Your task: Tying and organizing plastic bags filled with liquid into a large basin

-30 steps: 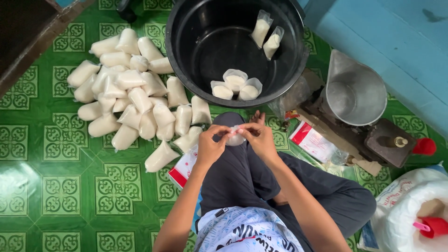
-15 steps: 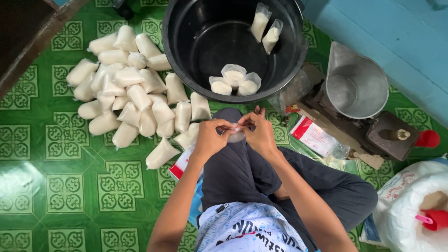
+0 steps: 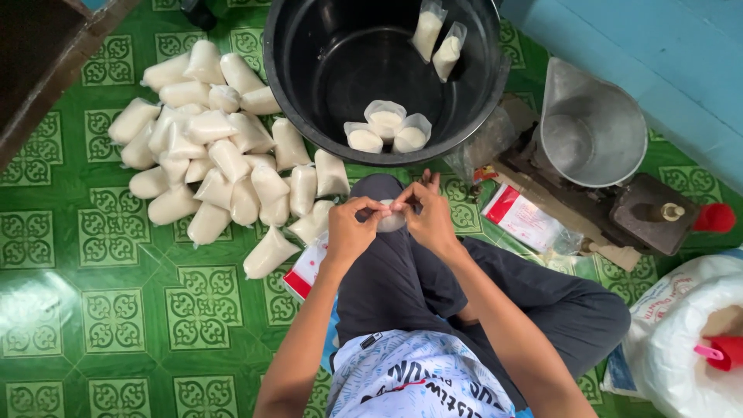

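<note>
1. Broadly, the green patterned floor (image 3: 93,310) carries the bulk of the finished stock: a large heap of filled white bags (image 3: 217,166) lies to the left of the seated person's knees, all apparently closed, the nearest bags touching the knee area.
2. The black tub (image 3: 383,73) stands just ahead of the knees. It holds three small filled pouches (image 3: 385,128) on its bottom and two longer bags (image 3: 437,35) leaning against the far wall; whether these are sealed cannot be told.
3. To the right, a weighing scale with a metal scoop pan (image 3: 592,128) sits empty, and a white sack (image 3: 681,340) with a red scoop (image 3: 720,352) lies open at the lower right, so material judged to remain.
4. The left hand (image 3: 350,232) and right hand (image 3: 427,218) meet over the knee, fingers pinched narrow on the neck of one small bag (image 3: 391,220), which is held between them and appears not yet closed.
5. Judgement: most output done; several pieces outstanding.
</note>
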